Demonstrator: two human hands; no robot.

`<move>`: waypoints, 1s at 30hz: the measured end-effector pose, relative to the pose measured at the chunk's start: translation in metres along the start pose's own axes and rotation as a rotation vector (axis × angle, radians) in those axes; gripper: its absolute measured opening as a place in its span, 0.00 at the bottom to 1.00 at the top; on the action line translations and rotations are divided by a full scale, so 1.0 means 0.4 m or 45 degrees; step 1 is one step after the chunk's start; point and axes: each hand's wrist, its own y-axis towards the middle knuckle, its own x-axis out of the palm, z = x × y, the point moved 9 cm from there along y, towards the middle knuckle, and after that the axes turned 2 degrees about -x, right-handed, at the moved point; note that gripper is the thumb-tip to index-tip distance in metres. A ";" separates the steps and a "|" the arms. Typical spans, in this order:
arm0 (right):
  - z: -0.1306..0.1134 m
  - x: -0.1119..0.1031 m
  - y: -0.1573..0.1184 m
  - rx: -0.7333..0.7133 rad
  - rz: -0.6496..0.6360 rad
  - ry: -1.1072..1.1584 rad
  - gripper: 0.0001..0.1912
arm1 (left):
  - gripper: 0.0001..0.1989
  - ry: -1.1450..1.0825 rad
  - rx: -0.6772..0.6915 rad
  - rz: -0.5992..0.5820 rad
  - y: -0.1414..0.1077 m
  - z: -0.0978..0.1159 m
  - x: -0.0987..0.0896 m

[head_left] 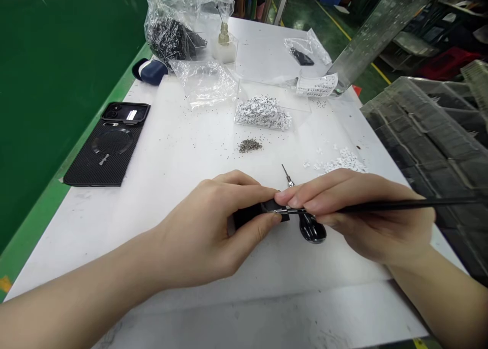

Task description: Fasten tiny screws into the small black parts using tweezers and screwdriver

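My left hand (217,227) grips a small black piece (249,212) between thumb and fingers. My right hand (366,216) pinches a long thin black rod (396,204), whose metal end meets the black piece. Beneath both hands lies a small precision screwdriver (311,231) with a rounded black handle, its steel tip (286,175) showing beyond my fingers. A little farther off are a pile of tiny grey screws (250,145) and scattered white small parts (343,161).
The white work table (152,186) holds a clear bag of white parts (263,113), a black phone and case (109,143), a glass bottle (224,46), and several other plastic bags. A dark plastic-wrapped stack (427,135) stands beyond the right edge.
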 end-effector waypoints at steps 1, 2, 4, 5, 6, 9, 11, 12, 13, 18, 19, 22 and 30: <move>-0.001 -0.001 0.000 -0.007 -0.001 -0.008 0.19 | 0.12 0.002 -0.002 -0.004 0.000 0.000 0.000; -0.001 -0.001 0.000 -0.010 -0.005 -0.017 0.19 | 0.12 0.003 -0.005 -0.010 0.000 0.000 0.001; -0.002 0.000 0.000 -0.008 -0.016 -0.029 0.19 | 0.12 0.004 -0.008 -0.016 0.000 0.001 0.001; -0.002 0.000 0.001 -0.006 -0.022 -0.033 0.19 | 0.12 0.003 -0.008 -0.016 0.001 0.002 0.001; -0.002 0.000 0.001 -0.005 -0.023 -0.036 0.19 | 0.12 0.003 -0.009 -0.017 0.001 0.002 0.001; -0.002 -0.002 0.002 -0.003 -0.005 -0.034 0.19 | 0.11 0.023 -0.012 -0.026 0.001 0.002 0.002; -0.001 -0.004 0.003 0.000 0.012 -0.026 0.17 | 0.10 0.044 -0.011 -0.033 0.001 0.002 0.003; 0.001 -0.005 0.003 0.005 0.022 -0.021 0.16 | 0.10 0.048 -0.010 -0.034 0.001 0.003 0.003; 0.002 -0.006 0.003 0.012 0.027 -0.016 0.16 | 0.10 0.047 -0.010 -0.035 0.001 0.003 0.003; 0.011 -0.003 0.002 0.045 0.033 0.028 0.17 | 0.10 0.018 -0.016 -0.039 0.002 0.004 0.003; 0.012 -0.004 0.002 0.051 0.039 0.031 0.17 | 0.10 0.019 -0.013 -0.039 0.002 0.005 0.003; 0.012 -0.011 0.003 0.071 0.050 0.017 0.17 | 0.10 0.034 -0.005 -0.034 0.002 0.006 0.003; 0.047 -0.030 -0.007 0.429 -0.245 -0.140 0.10 | 0.11 0.094 0.041 0.110 -0.008 0.015 -0.014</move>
